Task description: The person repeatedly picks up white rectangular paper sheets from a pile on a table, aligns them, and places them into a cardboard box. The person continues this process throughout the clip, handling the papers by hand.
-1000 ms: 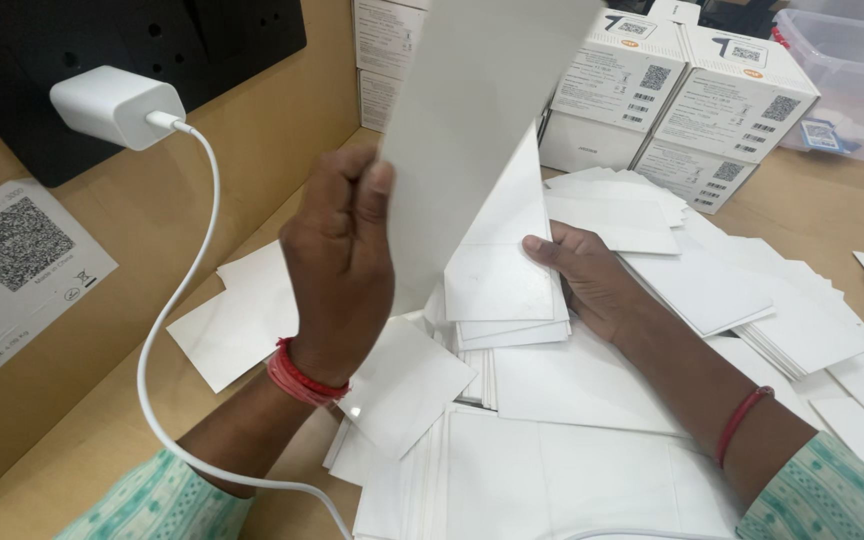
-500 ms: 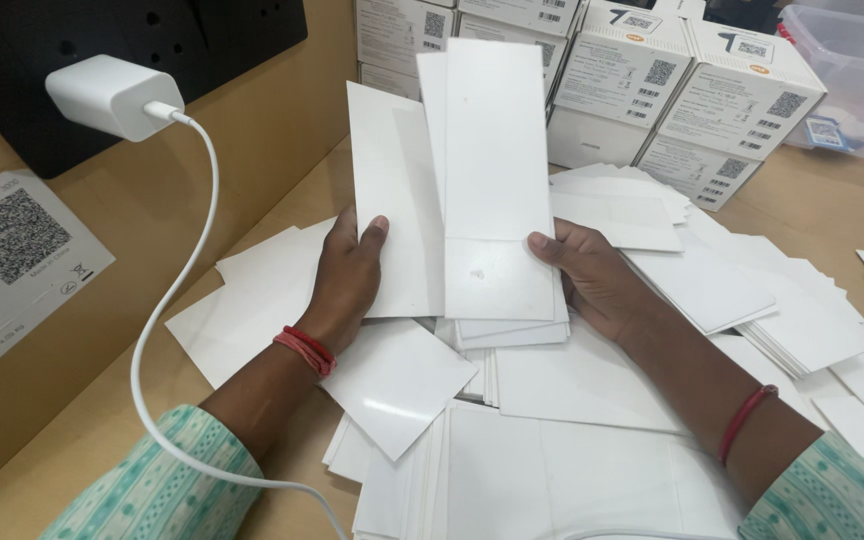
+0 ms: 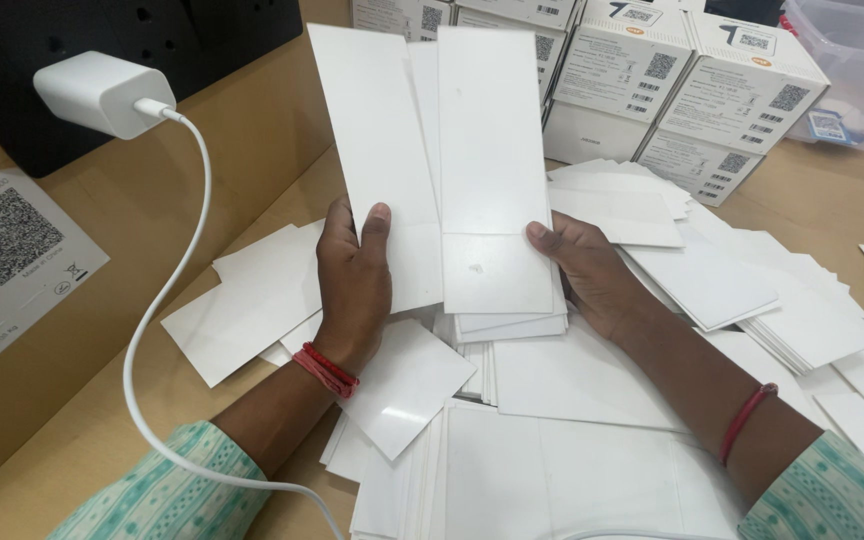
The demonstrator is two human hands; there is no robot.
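The bundle of tall white glossy cards (image 3: 452, 180), a second ago fanned and tilted in the left hand (image 3: 352, 290) alone, now stands upright and squared between both hands. The left hand clamps its left edge, thumb in front; the right hand (image 3: 582, 275) has closed on the right edge. The bundle is held above the loose heap of white cards (image 3: 572, 380) on the wooden bench (image 3: 252, 170).

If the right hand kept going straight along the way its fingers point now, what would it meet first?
The right hand points up and left, its fingers behind the held stack of white cards. It already touches that stack, so the cards come first; the left hand lies beyond, though depth is unclear.
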